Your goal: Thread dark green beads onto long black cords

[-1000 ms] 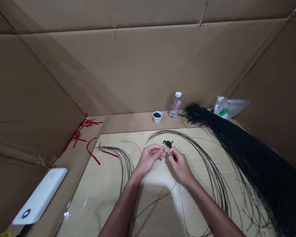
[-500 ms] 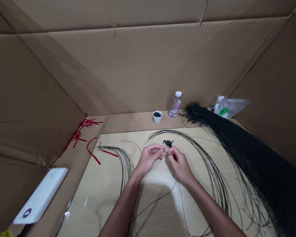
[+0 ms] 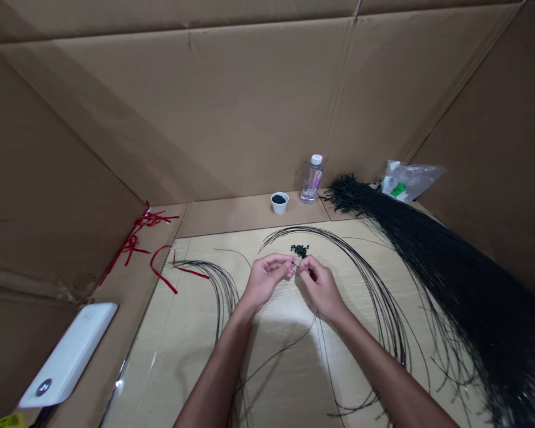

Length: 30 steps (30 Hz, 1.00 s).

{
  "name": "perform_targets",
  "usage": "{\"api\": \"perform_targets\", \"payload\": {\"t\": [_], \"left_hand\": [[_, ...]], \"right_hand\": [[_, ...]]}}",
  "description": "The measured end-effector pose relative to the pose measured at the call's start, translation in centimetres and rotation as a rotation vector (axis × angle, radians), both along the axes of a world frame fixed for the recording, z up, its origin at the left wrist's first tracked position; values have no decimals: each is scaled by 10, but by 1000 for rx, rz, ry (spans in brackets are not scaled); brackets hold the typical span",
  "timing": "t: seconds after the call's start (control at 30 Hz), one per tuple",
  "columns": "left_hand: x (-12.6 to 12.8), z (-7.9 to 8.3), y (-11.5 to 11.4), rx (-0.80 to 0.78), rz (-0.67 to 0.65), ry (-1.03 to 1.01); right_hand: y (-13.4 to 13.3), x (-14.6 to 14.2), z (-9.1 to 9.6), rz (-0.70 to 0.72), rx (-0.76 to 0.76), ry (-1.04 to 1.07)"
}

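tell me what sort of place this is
Probably a makeshift handicraft workspace: a booth lined with brown corrugated cardboard, a long bundle of thin black cords, and a small white cup of dark beads.

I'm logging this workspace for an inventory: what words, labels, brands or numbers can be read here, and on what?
Nothing can be quoted with certainty.
Plastic water bottle: pink-red lettering on its label, too blurred to read.
Clear plastic bag: green sticker, too small to read.
White power bank: round badge, nothing legible.

head-worn | forward and down | close above left hand (image 3: 265, 279) and right hand (image 3: 321, 288)
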<state>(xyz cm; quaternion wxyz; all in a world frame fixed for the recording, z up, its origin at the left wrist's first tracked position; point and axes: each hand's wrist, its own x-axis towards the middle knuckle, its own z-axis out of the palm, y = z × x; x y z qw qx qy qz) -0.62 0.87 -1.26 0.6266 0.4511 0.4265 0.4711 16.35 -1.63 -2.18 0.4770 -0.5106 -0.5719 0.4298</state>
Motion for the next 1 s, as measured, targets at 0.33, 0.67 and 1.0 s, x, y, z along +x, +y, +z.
{"api": "perform_targets", "payload": {"t": [0.33,0.67,1.0], "left_hand": [[1,2,0,21,22,26],[1,1,-1,80,10,67],[2,6,-2,35,3,28]], "right_hand": [[1,0,2,-17,-8,-19],[0,0,7,-20,-5,-19],[0,1,4,11,-3,6]]}}
